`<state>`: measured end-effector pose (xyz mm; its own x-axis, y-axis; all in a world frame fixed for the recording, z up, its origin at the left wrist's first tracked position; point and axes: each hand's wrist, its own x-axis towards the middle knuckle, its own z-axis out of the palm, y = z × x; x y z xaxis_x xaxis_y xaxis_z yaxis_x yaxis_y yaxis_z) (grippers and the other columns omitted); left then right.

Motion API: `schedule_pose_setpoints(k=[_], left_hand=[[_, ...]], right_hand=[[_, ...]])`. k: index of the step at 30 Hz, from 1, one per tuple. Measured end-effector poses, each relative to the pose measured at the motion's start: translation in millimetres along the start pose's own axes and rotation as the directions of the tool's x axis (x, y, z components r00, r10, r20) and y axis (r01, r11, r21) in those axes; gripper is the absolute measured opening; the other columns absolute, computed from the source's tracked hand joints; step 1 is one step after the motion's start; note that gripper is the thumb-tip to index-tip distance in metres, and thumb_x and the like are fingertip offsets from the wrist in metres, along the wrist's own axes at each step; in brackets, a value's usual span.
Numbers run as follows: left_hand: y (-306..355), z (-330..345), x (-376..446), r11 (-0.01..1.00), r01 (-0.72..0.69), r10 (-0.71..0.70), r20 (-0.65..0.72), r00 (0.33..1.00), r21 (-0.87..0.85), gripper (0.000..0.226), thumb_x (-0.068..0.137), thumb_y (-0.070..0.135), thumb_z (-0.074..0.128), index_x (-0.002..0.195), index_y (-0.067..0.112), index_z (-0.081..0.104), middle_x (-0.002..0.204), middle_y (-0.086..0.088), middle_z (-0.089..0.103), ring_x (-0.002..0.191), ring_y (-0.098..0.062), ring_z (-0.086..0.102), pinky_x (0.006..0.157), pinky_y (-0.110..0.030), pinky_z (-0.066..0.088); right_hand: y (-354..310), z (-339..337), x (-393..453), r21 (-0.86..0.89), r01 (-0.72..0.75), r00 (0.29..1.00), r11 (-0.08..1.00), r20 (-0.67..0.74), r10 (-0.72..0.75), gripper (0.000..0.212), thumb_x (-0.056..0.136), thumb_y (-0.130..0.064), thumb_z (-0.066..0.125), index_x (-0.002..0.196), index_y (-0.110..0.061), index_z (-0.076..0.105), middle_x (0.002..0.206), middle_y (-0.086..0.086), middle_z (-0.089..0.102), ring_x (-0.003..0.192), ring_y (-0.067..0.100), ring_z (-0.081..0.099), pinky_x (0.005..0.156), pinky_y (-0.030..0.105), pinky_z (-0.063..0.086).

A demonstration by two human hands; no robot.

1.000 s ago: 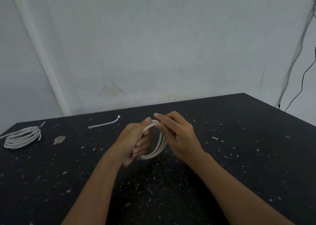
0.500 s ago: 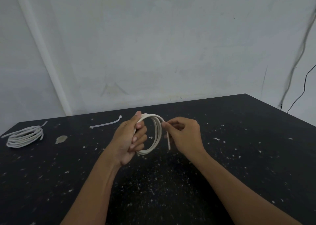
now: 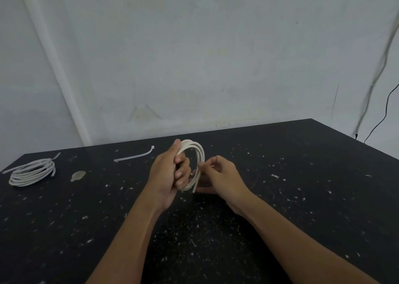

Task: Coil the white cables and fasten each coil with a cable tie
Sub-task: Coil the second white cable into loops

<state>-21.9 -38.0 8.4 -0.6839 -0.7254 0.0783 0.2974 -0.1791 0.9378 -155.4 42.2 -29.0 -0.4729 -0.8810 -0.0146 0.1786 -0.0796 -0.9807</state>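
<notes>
Black speckled bench against pale grey wall; far edge and right edge in view, broad bare surface right of hands. Left hand grips upright white cable coil above bench centre, fingers curled through loop. Right hand pinches coil's loose end. Second white coil lies far left, near edge. Loose white cable tie behind left hand. Right fingertips partly hidden.

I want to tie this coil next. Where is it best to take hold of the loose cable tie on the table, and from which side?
Pinch the cable tie near its middle, coming from above. It lies flat on the table with only its far end curling up slightly, clear of both coils.
</notes>
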Motion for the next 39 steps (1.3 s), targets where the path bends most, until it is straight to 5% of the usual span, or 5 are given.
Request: schedule_pose_setpoints(k=[8,13,21,27,39], left_hand=[[-0.8,0.7,0.0,0.969,0.114,-0.088,0.122,0.989,-0.218,0.054,0.106,0.035,0.042,0.054,0.021,0.037,0.04,0.005,0.024,0.031,-0.006,0.017,0.033,-0.021,0.009],[-4.2,7.1,2.6,0.974,0.063,-0.066,-0.005,0.998,-0.219,0.049,0.105,0.031,0.043,0.057,0.02,0.039,0.047,0.004,0.023,0.033,-0.007,0.015,0.03,-0.02,0.014],[-11.8,11.2,2.0,0.995,0.03,-0.042,-0.132,0.99,-0.092,0.057,0.106,0.041,0.047,0.053,0.022,0.037,0.048,0.003,0.024,0.035,-0.009,0.016,0.032,-0.021,0.014],[-7.6,13.1,4.1,0.995,-0.011,-0.005,-0.162,0.987,-0.097,0.056,0.108,0.04,0.044,0.055,0.021,0.037,0.049,0.002,0.022,0.036,-0.009,0.014,0.036,-0.02,0.009],[-10.8,25.9,-1.5,0.997,0.032,-0.04,-0.123,0.992,-0.07,0.052,0.108,0.042,0.045,0.061,0.019,0.041,0.051,0.002,0.023,0.036,-0.009,0.015,0.033,-0.02,0.013]], right_hand=[[0.8,14.0,-9.3,-0.112,0.328,0.942,0.938,-0.041,-0.334,0.023,0.113,-0.017,0.044,0.129,-0.018,0.061,0.089,0.009,0.069,0.072,0.012,0.068,0.064,0.023,0.057],[3.1,5.8,-5.5,-0.321,0.554,0.795,0.768,-0.069,-0.603,0.025,0.108,-0.027,0.056,0.131,-0.02,0.064,0.074,0.0,0.067,0.053,0.022,0.065,0.052,0.035,0.056],[-5.9,7.8,-7.4,-0.05,0.37,0.925,0.928,-0.078,-0.373,0.051,0.103,-0.051,0.05,0.108,-0.004,0.07,0.073,0.008,0.062,0.056,0.019,0.059,0.054,0.035,0.057],[-7.8,-4.9,-1.5,-0.424,0.42,0.9,0.802,0.085,-0.427,0.036,0.115,-0.02,0.036,0.14,-0.025,0.06,0.108,0.0,0.075,0.092,0.017,0.073,0.084,0.035,0.06],[-1.1,5.3,-8.3,-0.252,0.526,0.812,0.812,-0.134,-0.567,0.017,0.107,-0.027,0.057,0.116,-0.019,0.07,0.061,-0.006,0.057,0.045,0.013,0.051,0.042,0.036,0.052]])
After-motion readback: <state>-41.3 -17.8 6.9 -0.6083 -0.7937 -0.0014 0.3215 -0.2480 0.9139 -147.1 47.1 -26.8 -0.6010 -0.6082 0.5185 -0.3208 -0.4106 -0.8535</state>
